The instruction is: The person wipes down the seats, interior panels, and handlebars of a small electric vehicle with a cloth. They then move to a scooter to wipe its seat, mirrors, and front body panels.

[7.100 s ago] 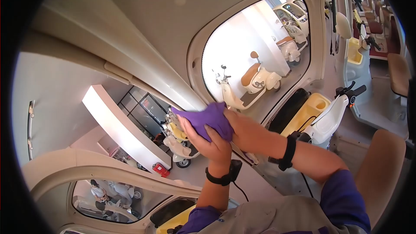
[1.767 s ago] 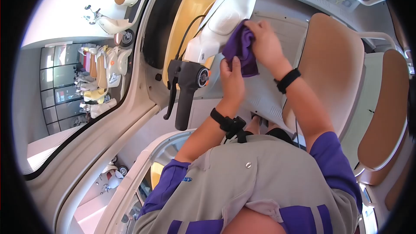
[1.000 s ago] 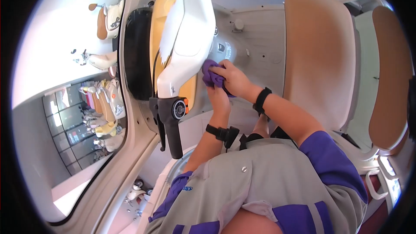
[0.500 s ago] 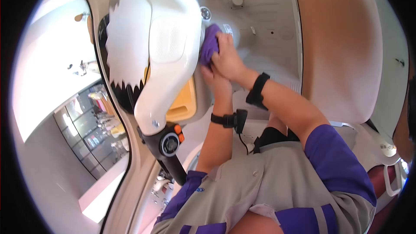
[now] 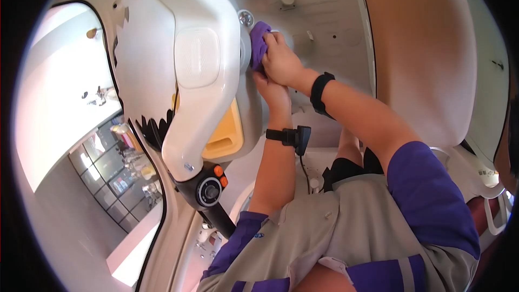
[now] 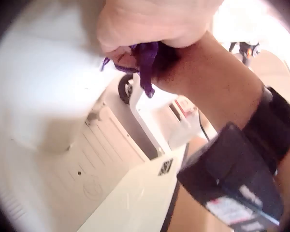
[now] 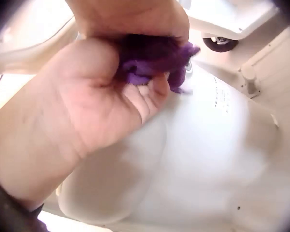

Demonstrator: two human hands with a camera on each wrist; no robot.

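A purple cloth (image 5: 259, 47) is bunched against the white steering column (image 5: 205, 70) of a small vehicle. My right hand (image 5: 273, 54) grips the cloth from the right and presses it onto the white shell. My left hand (image 5: 263, 79) sits just below, fingers curled against the same cloth. In the right wrist view the cloth (image 7: 152, 60) is wadded between my right hand (image 7: 150, 89) and the left hand's fingers (image 7: 135, 21) above it. A purple edge of the cloth (image 6: 146, 63) hangs out from under my left hand (image 6: 150, 34) in the left wrist view.
A tan seat back (image 5: 427, 59) stands to the right. The black handlebar grip (image 5: 217, 216) with orange buttons juts out below the column. A yellow compartment (image 5: 230, 130) lies behind the column. The side window (image 5: 65, 119) is on the left. The ribbed white floor panel (image 5: 324, 5) is above my hands.
Both hands and the cloth went from the window pillar to the steering column. Over the last second they slid up along its right side, and the column now looms closer.
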